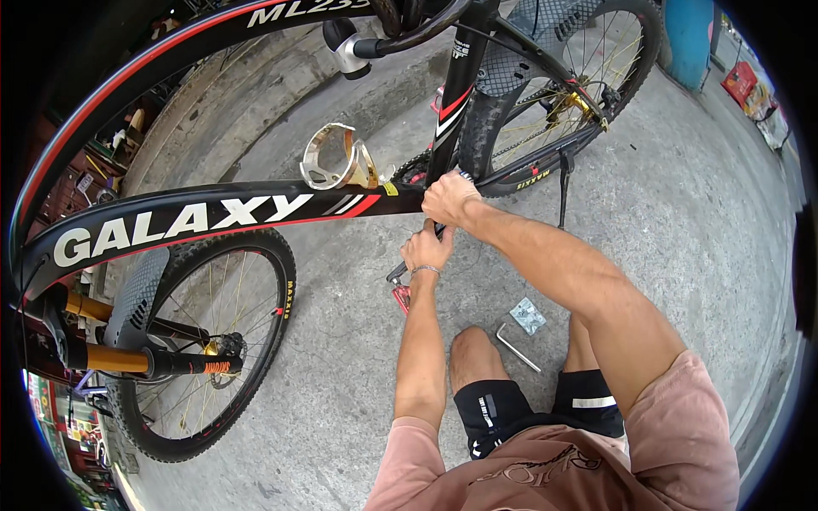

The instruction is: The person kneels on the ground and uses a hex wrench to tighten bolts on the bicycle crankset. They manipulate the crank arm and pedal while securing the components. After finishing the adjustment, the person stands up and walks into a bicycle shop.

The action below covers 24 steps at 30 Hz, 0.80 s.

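My right hand [452, 198] is closed at the frame's bottom bracket, below the black seat tube [447, 128]; what lies under its fingers is mostly hidden. Just below it, my left hand [428, 247] is closed around the black crank arm [394, 276], whose red pedal [401, 298] shows beside my wrist. The black mountain bike's wide down tube [196, 213] runs left from my hands, carrying a silver-and-gold bottle cage [336, 157]. On the concrete by my knees lie a silver hex key [518, 347] and a small clear packet [527, 315].
The front wheel [281, 311] and orange fork [119, 358] are at left, the rear wheel [643, 60] and kickstand [564, 187] at upper right. A curved concrete step [204, 111] runs behind the bike. A blue pillar [686, 43] and red-and-white bags [750, 98] stand at far right.
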### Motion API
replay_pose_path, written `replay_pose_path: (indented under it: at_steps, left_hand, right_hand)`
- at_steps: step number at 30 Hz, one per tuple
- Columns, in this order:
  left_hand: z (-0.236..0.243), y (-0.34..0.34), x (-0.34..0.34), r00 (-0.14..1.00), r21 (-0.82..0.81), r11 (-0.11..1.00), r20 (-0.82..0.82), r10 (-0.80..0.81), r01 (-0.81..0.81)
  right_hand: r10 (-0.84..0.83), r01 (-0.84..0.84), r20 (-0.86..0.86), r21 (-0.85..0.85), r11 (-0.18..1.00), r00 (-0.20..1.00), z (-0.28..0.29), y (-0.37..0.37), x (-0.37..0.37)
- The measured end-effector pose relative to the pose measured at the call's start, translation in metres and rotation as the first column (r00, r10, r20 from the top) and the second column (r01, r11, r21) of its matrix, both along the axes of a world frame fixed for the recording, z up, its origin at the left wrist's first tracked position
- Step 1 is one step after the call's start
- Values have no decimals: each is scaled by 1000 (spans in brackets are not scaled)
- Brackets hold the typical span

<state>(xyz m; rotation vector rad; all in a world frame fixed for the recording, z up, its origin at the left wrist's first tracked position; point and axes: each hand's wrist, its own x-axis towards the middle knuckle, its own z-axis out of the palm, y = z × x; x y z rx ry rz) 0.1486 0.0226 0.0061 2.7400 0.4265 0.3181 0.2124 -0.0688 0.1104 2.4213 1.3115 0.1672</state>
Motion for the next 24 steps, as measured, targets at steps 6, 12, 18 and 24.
replay_pose_path:
  at_steps: [6, 12, 18, 24]
  left_hand:
    - [-3, 5, 2, 1000, 1, 1000, -1, -28, 28]
    - [2, 10, 4, 998, 22, 998, -35, -56, 56]
    - [-4, 6, 5, 1000, 56, 998, -19, -12, 13]
    - [-3, 0, 4, 999, 53, 999, -30, 11, -10]
  right_hand:
    - [1, 11, -76, 157, 988, 997, -9, -7, 11]
    - [217, -136, -217, 337, 932, 952, -25, -26, 40]
    - [84, 7, -166, 485, 874, 983, -44, -20, 27]
    - [-19, 91, -148, 493, 865, 989, -54, -16, 24]
